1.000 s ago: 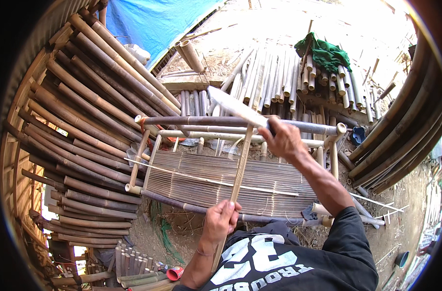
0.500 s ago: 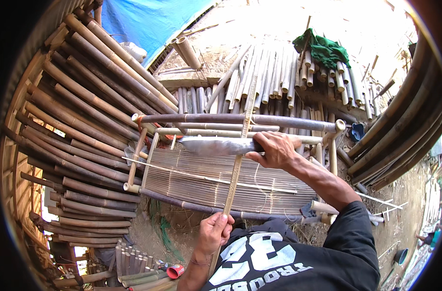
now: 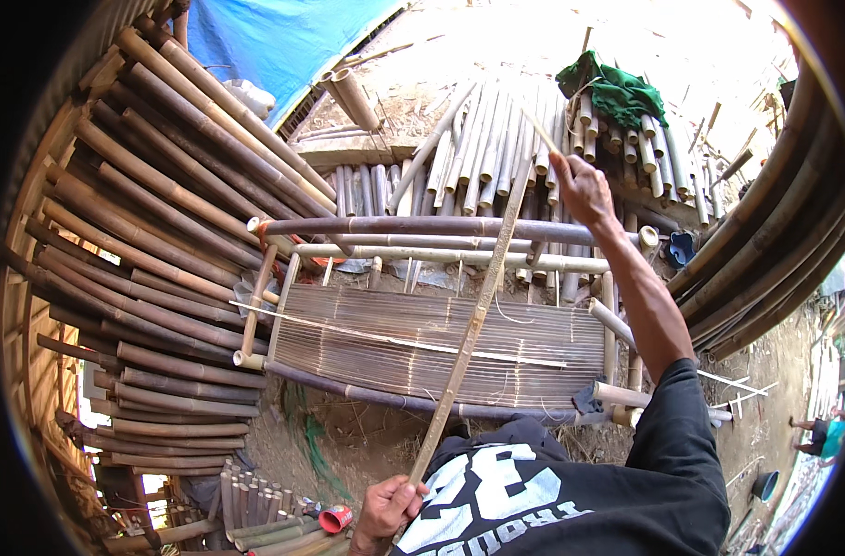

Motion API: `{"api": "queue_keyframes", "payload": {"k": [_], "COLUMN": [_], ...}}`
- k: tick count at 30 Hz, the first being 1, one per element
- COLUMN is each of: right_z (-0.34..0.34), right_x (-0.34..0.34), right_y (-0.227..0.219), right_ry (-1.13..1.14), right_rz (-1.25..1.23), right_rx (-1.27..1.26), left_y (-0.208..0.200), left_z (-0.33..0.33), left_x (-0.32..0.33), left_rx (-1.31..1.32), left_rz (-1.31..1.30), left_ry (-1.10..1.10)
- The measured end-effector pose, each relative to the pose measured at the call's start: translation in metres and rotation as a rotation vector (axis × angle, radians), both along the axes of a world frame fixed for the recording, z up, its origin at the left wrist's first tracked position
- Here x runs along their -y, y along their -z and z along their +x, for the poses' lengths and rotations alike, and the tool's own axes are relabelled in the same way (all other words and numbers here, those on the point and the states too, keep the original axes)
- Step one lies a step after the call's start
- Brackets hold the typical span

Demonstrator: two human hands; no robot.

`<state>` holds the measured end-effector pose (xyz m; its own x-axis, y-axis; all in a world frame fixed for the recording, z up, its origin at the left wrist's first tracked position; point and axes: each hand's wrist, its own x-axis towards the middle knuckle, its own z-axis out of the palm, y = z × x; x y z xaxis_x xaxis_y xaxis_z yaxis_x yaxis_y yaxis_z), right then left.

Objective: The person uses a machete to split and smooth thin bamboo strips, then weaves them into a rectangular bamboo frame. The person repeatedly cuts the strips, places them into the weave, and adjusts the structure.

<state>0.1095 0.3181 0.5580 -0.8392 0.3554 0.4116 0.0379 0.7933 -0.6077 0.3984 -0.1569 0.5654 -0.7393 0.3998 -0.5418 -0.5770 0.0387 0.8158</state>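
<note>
My left hand (image 3: 390, 508), low in front of my shirt, is closed around the near end of a long, thin bamboo strip (image 3: 475, 338). The strip slants up and away, passing over the slatted bamboo bench (image 3: 376, 347) and its far rail. My right hand (image 3: 584, 188) is stretched out beyond that rail, near the strip's far part. It is closed on the handle of a large knife (image 3: 540, 130), whose blade shows only as a narrow pale line, nearly edge-on. Whether the blade touches the strip I cannot tell.
Bamboo poles (image 3: 181, 222) are stacked along the left, and more curve along the right. Cut poles (image 3: 487, 139) lie beyond the bench, partly under green cloth (image 3: 617, 93). A blue tarp (image 3: 283, 46) hangs at far left. A red can (image 3: 334, 518) and another person (image 3: 823, 435) are also in view.
My right hand has swung up and away from over the bench with the knife, which has turned from broadside to nearly edge-on. My left hand has lowered slightly; the strip tilts further right.
</note>
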Motion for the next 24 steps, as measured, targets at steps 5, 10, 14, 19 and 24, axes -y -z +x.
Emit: {"api": "queue_keyframes", "payload": {"k": [5,10,14,19,24], "right_z": [0.041,0.104,0.068,0.075,0.065], "right_x": [0.067,0.146,0.107,0.096,0.076], "right_y": [0.000,0.018,0.010,0.019,0.015], "right_ry": [-0.222,-0.641,-0.377,-0.475,-0.400], "right_rz": [-0.003,0.352,0.219,0.373,0.088], "right_rx": [0.016,-0.082,0.057,-0.200,0.235], "left_y": [0.003,-0.008,-0.006,-0.003,-0.005], "left_z": [-0.052,-0.093,-0.073,-0.063,-0.044], "left_x": [-0.035,-0.073,-0.075,-0.081,-0.077], "left_rx": [-0.448,-0.466,-0.370,-0.410,-0.420], "left_rz": [-0.302,-0.364,-0.346,-0.322,-0.385], "left_ry": [-0.010,-0.023,0.003,-0.007,0.023]}}
